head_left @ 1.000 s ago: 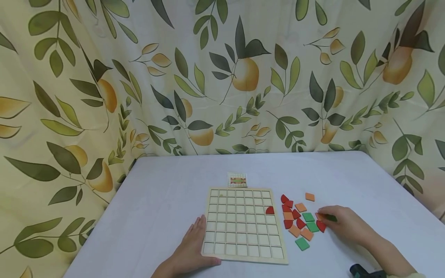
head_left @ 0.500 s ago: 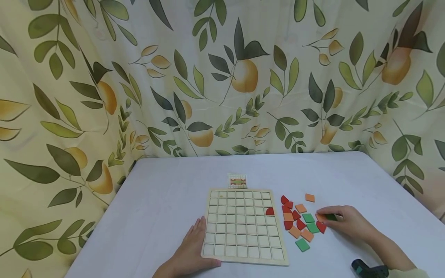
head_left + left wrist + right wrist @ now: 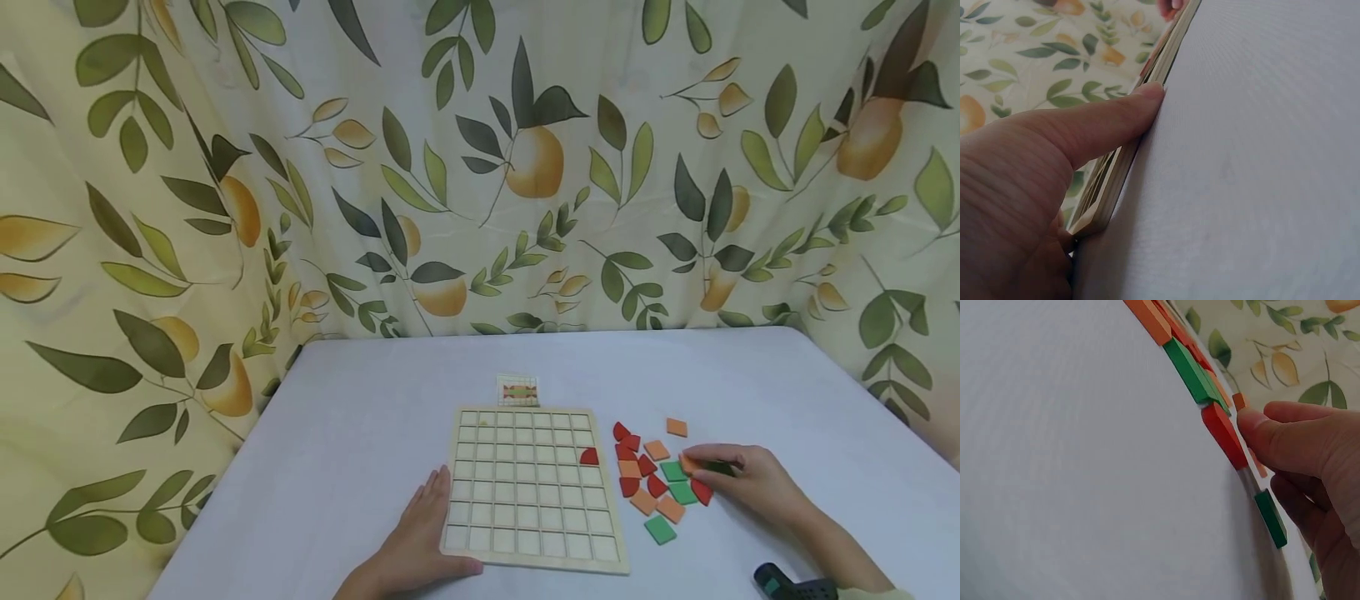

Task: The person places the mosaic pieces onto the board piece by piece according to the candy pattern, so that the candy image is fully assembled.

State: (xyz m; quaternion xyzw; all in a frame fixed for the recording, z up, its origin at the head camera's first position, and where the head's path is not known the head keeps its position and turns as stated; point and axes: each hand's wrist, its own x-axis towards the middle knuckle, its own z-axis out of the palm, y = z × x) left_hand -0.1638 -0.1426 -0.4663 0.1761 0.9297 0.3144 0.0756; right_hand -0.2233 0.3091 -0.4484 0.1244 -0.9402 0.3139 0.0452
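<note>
A wooden grid board (image 3: 534, 497) lies on the white table, with one red quarter-round piece (image 3: 589, 457) in a cell near its right edge. My left hand (image 3: 414, 537) rests at the board's near left corner, fingers straight along the left side, thumb (image 3: 1110, 122) against the front edge. Right of the board, my right hand (image 3: 759, 483) pinches an orange square tile (image 3: 687, 465) between thumb and index finger. The tile is tilted among the loose pieces. Beneath that hand lies a green tile (image 3: 1271, 519), and a red piece (image 3: 1224, 434) sits beside the fingertips.
Several loose orange, green (image 3: 661, 529) and red pieces are spread to the board's right. A small pattern card (image 3: 517, 392) touches the board's far edge. A black device (image 3: 791, 583) is by the right wrist. Behind the table hangs a leaf-and-fruit curtain (image 3: 450, 208).
The orange tile under my right fingertips has tipped up and shifted slightly toward the other pieces. The left hand stays on the board; the whole view has shifted a little.
</note>
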